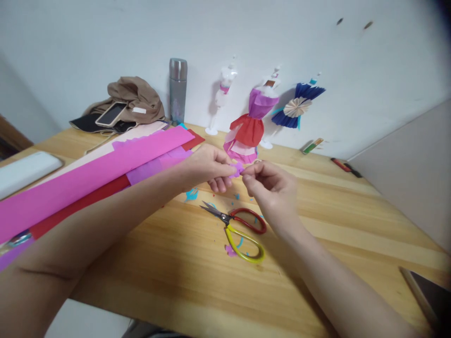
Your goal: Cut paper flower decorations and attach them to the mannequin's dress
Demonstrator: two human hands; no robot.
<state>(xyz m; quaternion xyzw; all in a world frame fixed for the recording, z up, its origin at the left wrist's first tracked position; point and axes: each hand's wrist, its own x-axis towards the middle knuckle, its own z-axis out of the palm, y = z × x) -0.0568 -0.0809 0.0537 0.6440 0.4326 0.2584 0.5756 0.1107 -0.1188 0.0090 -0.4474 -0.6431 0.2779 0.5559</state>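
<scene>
Between my two hands is a small piece of purple crepe paper [237, 169], held above the middle of the table. My left hand [213, 168] pinches it from the left between thumb and fingers. From the right, my right hand [273, 188] pinches its edge with thumb and index fingertip. Below the hands lie scissors [225, 218] with one red and one yellow handle, blades slightly apart and pointing left. A purple paper scrap [230, 250] lies by the yellow handle. Blue scraps [192, 194] are scattered near the blades.
Long pink [105, 169], red and purple paper sheets cover the left side. At the back stand a grey flask [178, 91], a bare mini mannequin [225, 89] and two in paper dresses [252, 112]. A brown cloth bag [137, 98] and phone [111, 114] sit back left.
</scene>
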